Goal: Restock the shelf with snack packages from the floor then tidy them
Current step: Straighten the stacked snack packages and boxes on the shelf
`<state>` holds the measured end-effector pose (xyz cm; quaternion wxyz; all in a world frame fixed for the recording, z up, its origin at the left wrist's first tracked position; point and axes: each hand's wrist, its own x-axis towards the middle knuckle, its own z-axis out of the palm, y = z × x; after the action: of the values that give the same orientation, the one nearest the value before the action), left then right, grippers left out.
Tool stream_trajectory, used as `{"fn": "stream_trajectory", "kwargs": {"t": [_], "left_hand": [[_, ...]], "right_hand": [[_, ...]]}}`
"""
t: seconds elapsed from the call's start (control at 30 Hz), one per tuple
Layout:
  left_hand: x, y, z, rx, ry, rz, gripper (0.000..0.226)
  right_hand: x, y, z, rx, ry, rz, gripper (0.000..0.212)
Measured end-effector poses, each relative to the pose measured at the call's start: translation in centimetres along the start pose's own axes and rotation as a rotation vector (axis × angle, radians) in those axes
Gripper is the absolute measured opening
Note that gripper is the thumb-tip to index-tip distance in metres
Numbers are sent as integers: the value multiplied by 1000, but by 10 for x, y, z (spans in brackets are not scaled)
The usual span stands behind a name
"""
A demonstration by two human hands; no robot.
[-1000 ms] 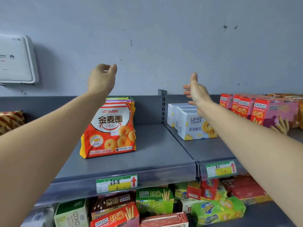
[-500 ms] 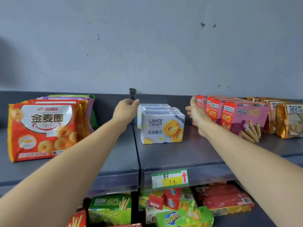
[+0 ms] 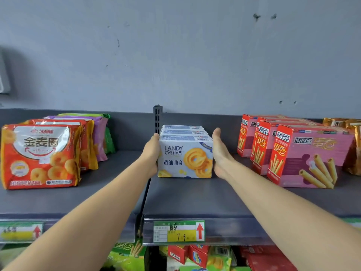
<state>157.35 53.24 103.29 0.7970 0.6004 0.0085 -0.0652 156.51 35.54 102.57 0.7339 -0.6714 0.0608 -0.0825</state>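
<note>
Three white cookie boxes (image 3: 185,157) stand in file, front to back, on the grey shelf (image 3: 195,200). A hand flanks the front one on each side: the left hand (image 3: 151,153) lies flat against its left face, the right hand (image 3: 220,153) at its right face. The fingers are straight and grasp nothing. Orange biscuit bags (image 3: 39,157) stand well to the left, pink egg-roll boxes (image 3: 308,157) near on the right, all upright.
</note>
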Motion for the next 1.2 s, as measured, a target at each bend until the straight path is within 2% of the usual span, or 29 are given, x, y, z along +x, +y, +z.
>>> {"fn": "stream_trajectory", "kwargs": {"t": [0.13, 0.27, 0.37, 0.43, 0.5, 0.57, 0.67, 0.93, 1.13, 1.2], "left_hand": [[-1, 4, -4, 17, 17, 22, 32], [3, 15, -9, 99, 69, 37, 11], [25, 13, -14, 99, 37, -7, 12], [39, 9, -17, 72, 3, -42, 22], [26, 12, -11, 68, 20, -46, 9], [25, 11, -10, 84, 31, -50, 29], [38, 6, -12, 67, -14, -40, 34], [43, 6, -14, 51, -61, -39, 43], [34, 13, -13, 52, -69, 9, 37], [31, 22, -13, 64, -51, 35, 23]], "right_hand": [[2, 0, -5, -39, -10, 3, 80], [9, -3, -12, -54, -19, 40, 93], [14, -4, -12, -15, 5, 52, 88], [15, -6, -10, 66, 26, 59, 79], [18, -7, -7, 177, 17, 95, 74], [19, -7, -1, 223, -18, 115, 80], [22, -8, 6, 210, -24, 143, 85], [23, -8, 3, 196, -16, 132, 83], [14, -16, 4, 58, -13, 134, 85], [10, -26, 0, 2, 18, 107, 92]]}}
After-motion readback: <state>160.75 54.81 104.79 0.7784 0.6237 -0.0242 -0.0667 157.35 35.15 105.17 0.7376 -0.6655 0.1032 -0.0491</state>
